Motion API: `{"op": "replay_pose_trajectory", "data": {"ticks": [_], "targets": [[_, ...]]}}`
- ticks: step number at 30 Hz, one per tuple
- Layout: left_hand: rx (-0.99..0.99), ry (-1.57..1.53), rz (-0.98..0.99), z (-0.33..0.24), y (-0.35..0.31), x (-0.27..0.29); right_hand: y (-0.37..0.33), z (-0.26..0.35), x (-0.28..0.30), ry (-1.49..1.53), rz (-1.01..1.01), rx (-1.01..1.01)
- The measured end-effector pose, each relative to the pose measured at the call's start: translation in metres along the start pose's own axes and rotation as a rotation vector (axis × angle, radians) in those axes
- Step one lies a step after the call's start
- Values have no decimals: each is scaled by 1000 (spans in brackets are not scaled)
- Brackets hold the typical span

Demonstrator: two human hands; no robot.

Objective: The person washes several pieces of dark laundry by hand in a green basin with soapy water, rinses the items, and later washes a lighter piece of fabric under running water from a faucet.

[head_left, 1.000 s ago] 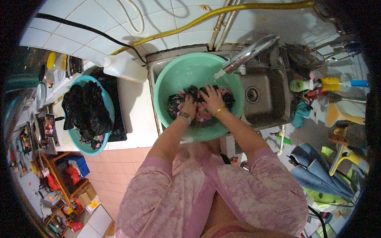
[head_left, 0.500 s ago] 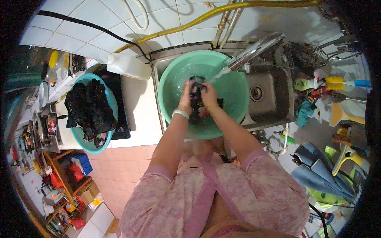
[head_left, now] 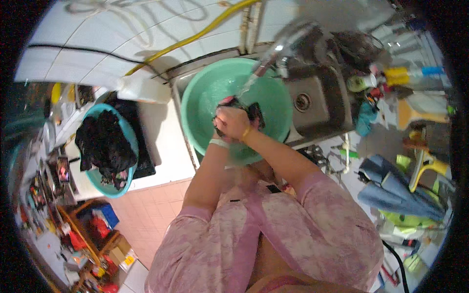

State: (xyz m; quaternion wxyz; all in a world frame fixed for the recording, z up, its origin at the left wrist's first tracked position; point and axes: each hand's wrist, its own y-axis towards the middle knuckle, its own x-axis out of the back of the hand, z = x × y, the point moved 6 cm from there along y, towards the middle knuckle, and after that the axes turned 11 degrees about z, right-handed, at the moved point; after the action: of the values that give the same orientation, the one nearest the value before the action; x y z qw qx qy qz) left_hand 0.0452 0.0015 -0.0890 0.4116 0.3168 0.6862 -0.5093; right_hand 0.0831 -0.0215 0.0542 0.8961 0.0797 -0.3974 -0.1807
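Note:
A black and pink wet cloth point(head_left: 256, 116) is bunched between my hands over the large green basin point(head_left: 191, 117) in the sink. Folded over the bunched cloth, my right hand point(head_left: 235, 122) grips it from the near side. My left hand point(head_left: 220, 129) is closed on it too, pressed against the right and mostly hidden behind it. From the metal tap point(head_left: 266, 59) a stream of water falls just beyond the cloth. Part of the cloth hangs out to the right of my hands. Motion blur softens the fingers.
Left on the counter, a blue basin point(head_left: 131, 141) holds black clothes point(head_left: 105, 141); a white jug point(head_left: 144, 89) stands behind. Right of the green basin is a steel sink bowl point(head_left: 322, 115). Utensils and a yellow-handled brush point(head_left: 398, 75) hang at the right wall.
My hands have come together, the right now wrapped over the cloth beside the left, where before they held it from two sides. The whole view has turned and shifted slightly.

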Motion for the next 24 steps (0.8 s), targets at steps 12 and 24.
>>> {"op": "replay_pose_trajectory", "data": {"ticks": [12,24], "targets": [[-234,2293,-372,-41,-72,-76,-67,-112,32,-193,371,-765],[40,1719,-421,-48,-13,5,-63,-132,-27,-238,364,-987]]}}
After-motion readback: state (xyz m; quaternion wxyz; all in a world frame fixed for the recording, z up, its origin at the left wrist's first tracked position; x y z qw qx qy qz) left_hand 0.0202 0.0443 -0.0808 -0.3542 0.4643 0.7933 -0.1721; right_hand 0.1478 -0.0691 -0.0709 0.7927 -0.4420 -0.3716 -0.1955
